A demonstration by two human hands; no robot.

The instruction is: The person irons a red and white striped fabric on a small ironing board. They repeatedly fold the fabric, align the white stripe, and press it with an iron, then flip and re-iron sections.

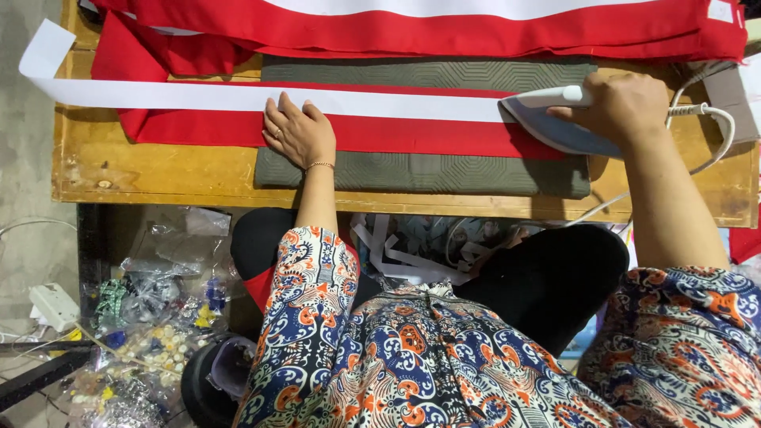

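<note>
Nearest the camera sit the person's patterned sleeves in blue, orange and white, over a dark lap, with a heap of clear plastic bags holding small beads (151, 333) on the floor to the left, beside a white power strip (53, 305).

Beyond the lap runs the worn wooden table (158, 178), and on it lies a grey-green quilted pressing mat with a geometric pattern (444, 170).

The left hand (297, 131) lies flat and open, palm down, fingers spread slightly and pointing away from the body. It presses on the long red fabric strip (396, 135) and its fingertips reach the long white band of stiff interfacing (238, 99) that lies along the red strip's far edge. A thin bracelet circles the wrist and a ring shows on one finger.

The right hand (622, 103) is closed around the handle of a white and pale-blue electric iron (555, 119). The iron rests sole-down on the red strip at the right end of the mat. Its long axis runs left to right along the strip, with the pointed tip facing left toward the left hand, well apart from it. Its white cord (713, 127) loops off to the right.

The red strip and white band both stretch across the table, left to right.

Farthest away, more folded red cloth with a white band (476, 24) lies along the table's back edge.
</note>
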